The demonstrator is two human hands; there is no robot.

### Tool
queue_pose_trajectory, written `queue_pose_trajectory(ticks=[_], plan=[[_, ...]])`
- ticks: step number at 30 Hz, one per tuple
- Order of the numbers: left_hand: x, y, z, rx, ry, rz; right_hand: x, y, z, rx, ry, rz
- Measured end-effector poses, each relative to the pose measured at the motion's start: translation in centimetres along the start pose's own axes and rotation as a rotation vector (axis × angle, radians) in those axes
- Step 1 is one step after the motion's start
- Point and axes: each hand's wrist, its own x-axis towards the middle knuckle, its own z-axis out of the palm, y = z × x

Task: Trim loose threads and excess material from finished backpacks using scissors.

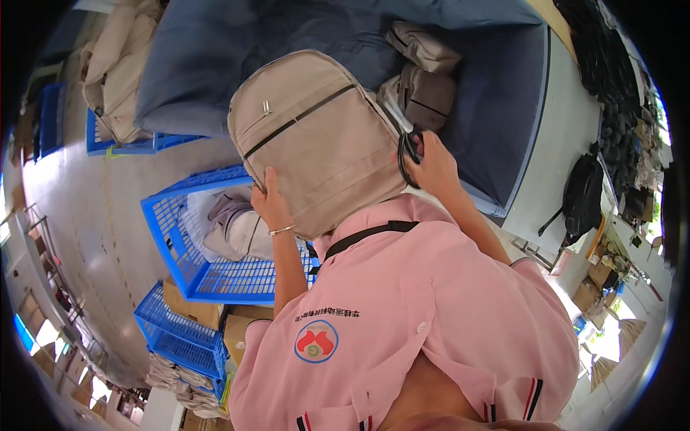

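Observation:
A beige backpack with a dark zip line across its front is held up before my chest. My left hand grips its lower left edge, the thumb lying on the front panel. At the backpack's right edge my right hand is closed around a pair of scissors with black handles. The silver blades point up and away, along the side of the backpack. Whether they touch the fabric I cannot tell.
Beyond the backpack stands a large blue-grey cloth-lined bin with several beige bags inside. A blue plastic crate at left holds more bags. Another blue crate is lower left. A black backpack hangs at right.

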Motion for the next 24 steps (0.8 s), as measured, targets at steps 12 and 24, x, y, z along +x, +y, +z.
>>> queue_pose_trajectory(ticks=[12,24], plan=[[-0.8,0.0,0.8,0.129,0.061,0.056,2.0,-2.8,-0.4,-0.391,-0.065,-0.072],[-0.6,-1.4,0.2,0.061,0.048,0.093,1.5,-3.1,-0.3,-0.429,-0.06,-0.093]])
